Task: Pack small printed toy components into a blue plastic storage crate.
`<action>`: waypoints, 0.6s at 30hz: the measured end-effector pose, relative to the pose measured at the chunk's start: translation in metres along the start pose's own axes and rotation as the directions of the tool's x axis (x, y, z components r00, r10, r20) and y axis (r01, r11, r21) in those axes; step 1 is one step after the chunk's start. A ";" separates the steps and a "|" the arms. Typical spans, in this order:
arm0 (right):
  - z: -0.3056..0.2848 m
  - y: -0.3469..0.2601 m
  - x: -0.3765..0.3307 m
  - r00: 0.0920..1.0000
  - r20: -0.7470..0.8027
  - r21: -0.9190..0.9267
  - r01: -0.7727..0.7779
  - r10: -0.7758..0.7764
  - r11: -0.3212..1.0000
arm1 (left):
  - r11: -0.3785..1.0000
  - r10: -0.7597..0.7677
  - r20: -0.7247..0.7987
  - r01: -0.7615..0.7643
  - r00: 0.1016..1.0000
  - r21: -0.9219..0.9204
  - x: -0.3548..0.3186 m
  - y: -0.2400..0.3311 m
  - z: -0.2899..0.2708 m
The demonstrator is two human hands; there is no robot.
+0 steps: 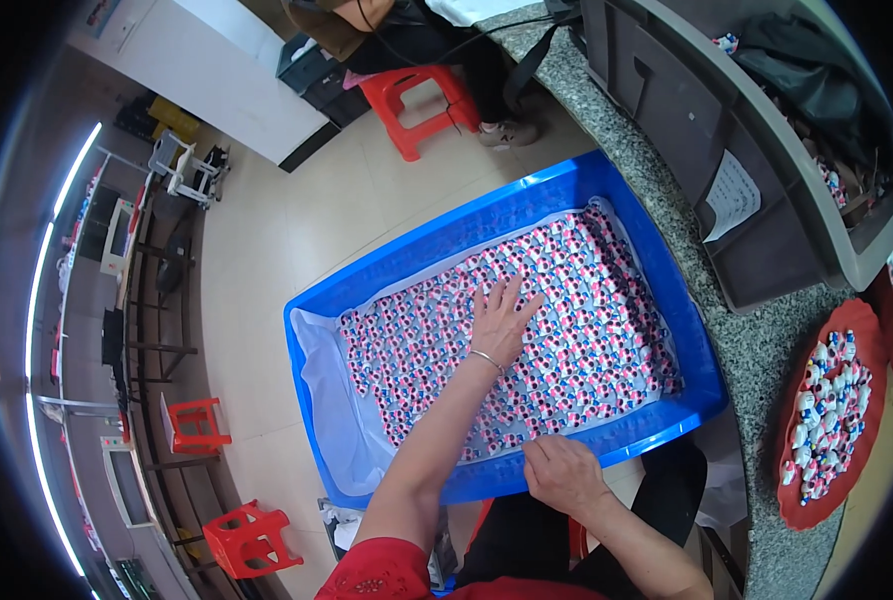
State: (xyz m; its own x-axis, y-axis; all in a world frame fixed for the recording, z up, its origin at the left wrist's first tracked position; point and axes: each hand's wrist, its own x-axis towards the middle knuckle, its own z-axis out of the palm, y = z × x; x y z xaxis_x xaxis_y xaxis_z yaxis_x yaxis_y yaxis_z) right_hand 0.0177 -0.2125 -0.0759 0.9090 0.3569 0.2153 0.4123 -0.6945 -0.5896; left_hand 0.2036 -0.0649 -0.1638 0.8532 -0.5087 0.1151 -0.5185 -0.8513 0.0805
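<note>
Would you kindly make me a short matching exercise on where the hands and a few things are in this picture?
Column one
1. left hand
2. right hand
3. red dish
4. white sheet

Column two
A. on the speckled counter
B. curled, by the near edge of the blue tub
C. lining the tub
D. spread over the small figures

Pairs: 1-D, 2-B, 3-A, 4-C

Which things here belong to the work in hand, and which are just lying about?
Seem part of the work:
- left hand, spread on the small pink, white and blue pieces
- right hand, curled at the near rim
- blue tray and white liner
- perhaps the red dish of similar-looking pieces

Seem just lying about:
- red stools
- dark crate
</note>
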 end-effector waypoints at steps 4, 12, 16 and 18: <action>-0.001 0.001 -0.001 1.000 0.006 0.012 -0.002 0.002 1.000 | 1.000 -0.001 0.016 0.001 1.000 0.000 0.002 0.001 -0.002; 0.000 0.000 -0.002 1.000 0.022 0.016 -0.009 0.009 1.000 | 1.000 0.019 -0.009 -0.019 1.000 0.000 0.018 0.016 -0.002; -0.003 0.001 -0.002 1.000 0.014 0.014 0.012 -0.013 1.000 | 0.999 0.035 -0.010 -0.035 0.999 -0.039 0.025 0.023 -0.001; -0.003 0.000 0.001 1.000 -0.002 0.008 0.029 -0.029 1.000 | 0.997 0.055 -0.031 -0.056 0.998 -0.053 0.030 0.024 0.000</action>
State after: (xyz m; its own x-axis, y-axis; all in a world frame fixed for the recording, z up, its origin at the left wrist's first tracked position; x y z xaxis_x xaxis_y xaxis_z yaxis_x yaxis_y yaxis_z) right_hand 0.0185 -0.2145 -0.0733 0.8966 0.3761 0.2338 0.4384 -0.6786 -0.5893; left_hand 0.2169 -0.1004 -0.1581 0.8213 -0.5503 0.1503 -0.5680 -0.8133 0.1262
